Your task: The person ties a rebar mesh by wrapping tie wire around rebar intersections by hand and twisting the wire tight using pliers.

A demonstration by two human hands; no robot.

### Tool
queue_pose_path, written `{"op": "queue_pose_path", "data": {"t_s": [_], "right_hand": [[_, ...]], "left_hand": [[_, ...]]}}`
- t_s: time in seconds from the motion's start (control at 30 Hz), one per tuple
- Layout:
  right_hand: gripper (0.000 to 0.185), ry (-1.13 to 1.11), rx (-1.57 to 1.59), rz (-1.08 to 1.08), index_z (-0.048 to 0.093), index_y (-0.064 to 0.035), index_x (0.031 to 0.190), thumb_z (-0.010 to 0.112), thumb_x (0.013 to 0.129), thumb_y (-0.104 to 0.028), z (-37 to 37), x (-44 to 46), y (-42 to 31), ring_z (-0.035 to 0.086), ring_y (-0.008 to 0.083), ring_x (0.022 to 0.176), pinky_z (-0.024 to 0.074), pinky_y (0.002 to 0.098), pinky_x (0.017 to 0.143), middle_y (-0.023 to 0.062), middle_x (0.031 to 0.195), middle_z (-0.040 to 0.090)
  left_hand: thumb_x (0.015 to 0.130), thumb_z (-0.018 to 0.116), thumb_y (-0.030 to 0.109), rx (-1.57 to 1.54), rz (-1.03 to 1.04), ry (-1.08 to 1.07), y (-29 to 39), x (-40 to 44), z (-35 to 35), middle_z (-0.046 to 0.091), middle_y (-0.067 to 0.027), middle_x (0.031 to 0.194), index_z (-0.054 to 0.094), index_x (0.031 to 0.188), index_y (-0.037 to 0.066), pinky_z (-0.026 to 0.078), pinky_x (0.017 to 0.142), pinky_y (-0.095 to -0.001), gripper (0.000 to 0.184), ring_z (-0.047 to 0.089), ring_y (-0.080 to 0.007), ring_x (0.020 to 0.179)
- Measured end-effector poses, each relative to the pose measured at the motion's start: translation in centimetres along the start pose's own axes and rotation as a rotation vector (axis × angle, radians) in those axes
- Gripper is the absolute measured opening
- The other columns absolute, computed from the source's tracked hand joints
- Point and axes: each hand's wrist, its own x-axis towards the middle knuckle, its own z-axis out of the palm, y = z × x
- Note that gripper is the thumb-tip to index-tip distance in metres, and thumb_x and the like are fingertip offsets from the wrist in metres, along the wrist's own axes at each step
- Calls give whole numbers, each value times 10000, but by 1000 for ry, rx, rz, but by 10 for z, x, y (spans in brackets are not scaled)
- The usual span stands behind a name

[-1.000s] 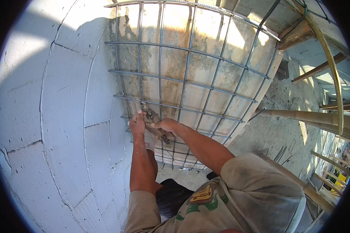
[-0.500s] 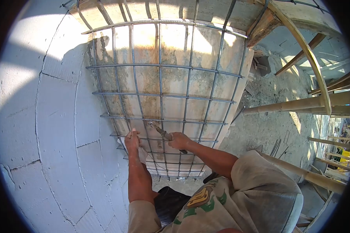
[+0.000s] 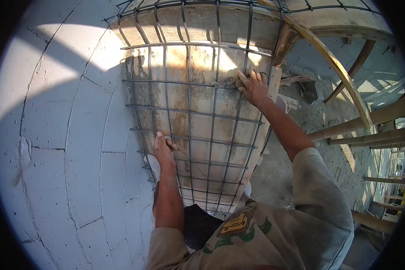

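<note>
A grid of steel rebar [image 3: 190, 110] slopes in front of a stained plywood panel [image 3: 200, 150]. My right hand [image 3: 257, 92] is at the upper right of the grid, with some fingers stretched over the bars. Under its fingers and palm are tying pincers [image 3: 229, 83], their jaws at a bar crossing and the handles mostly hidden. Lower down at the left, my left hand [image 3: 164, 148] is closed beside a bar. Thin tie wires [image 3: 179, 150] stick out from its fingers to the right.
A wall of pale blocks [image 3: 87, 157] runs close along the left. Wooden timber [image 3: 335, 51] and round poles [image 3: 369, 119] cross on the right, above a rough concrete floor [image 3: 279, 171]. More rebar [image 3: 333, 6] runs along the top.
My right hand has moved up and right with the pincers, from the lower grid to an upper crossing. The left hand has shifted slightly up and right, and the view has shifted.
</note>
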Motion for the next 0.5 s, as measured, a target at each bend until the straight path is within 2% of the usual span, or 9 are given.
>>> {"op": "queue_pose_path", "data": {"t_s": [0.03,0.07,0.17,0.2,0.27,0.33,0.4,0.5], "right_hand": [[552,23,19,-8,381,-234,1380,553,868,-344,5,-3,-1,315,313,1285,215,479,1068,169,1364,361],[568,-24,8,9,367,-193,1391,549,872,-335,2,-8,-4,278,335,1310,195,495,1070,182,1407,308],[555,81,200,67,401,-109,1361,543,873,-333,-15,-35,-35,298,365,1293,238,486,1054,196,1379,345],[585,-7,411,26,433,-24,1314,544,868,-385,-21,-46,-47,371,374,1248,307,436,1024,225,1329,413],[616,-274,792,-65,452,7,1285,537,865,-434,-54,-81,-82,452,372,1181,366,393,985,255,1260,479],[625,-431,984,-116,472,15,1264,522,866,-464,-90,-119,-114,475,357,1166,361,376,992,267,1243,492],[525,-372,928,-149,520,-10,1211,528,871,-411,-82,-150,-128,545,352,1076,417,387,920,249,1135,572],[405,-644,1167,173,565,-35,1130,538,873,-347,-109,-167,-110,613,331,941,460,398,810,207,963,643]], "left_hand": [[942,473,415,-27,8,-12,5,-8,9,450,28,598,601,1001,45,411,471,-240,396,471,-88,494],[943,470,416,-52,10,-14,8,-16,16,447,27,597,595,1010,42,414,478,-241,400,468,-88,496],[957,454,383,-135,33,10,14,-36,33,449,21,579,601,986,25,394,452,-241,388,465,-97,472],[958,452,384,-141,52,2,21,-43,40,450,22,583,599,993,23,393,452,-240,392,464,-94,473],[958,449,389,-187,59,22,20,-51,50,446,24,586,598,999,22,390,453,-237,398,460,-91,473],[960,439,396,-243,92,23,29,-68,72,437,27,590,594,996,20,397,461,-236,409,461,-89,479],[961,434,399,-284,135,-30,41,-85,91,434,26,593,590,986,19,415,476,-236,412,467,-88,488],[961,429,402,-319,197,-105,58,-106,108,442,22,611,581,976,20,439,498,-237,412,477,-90,501]]}}
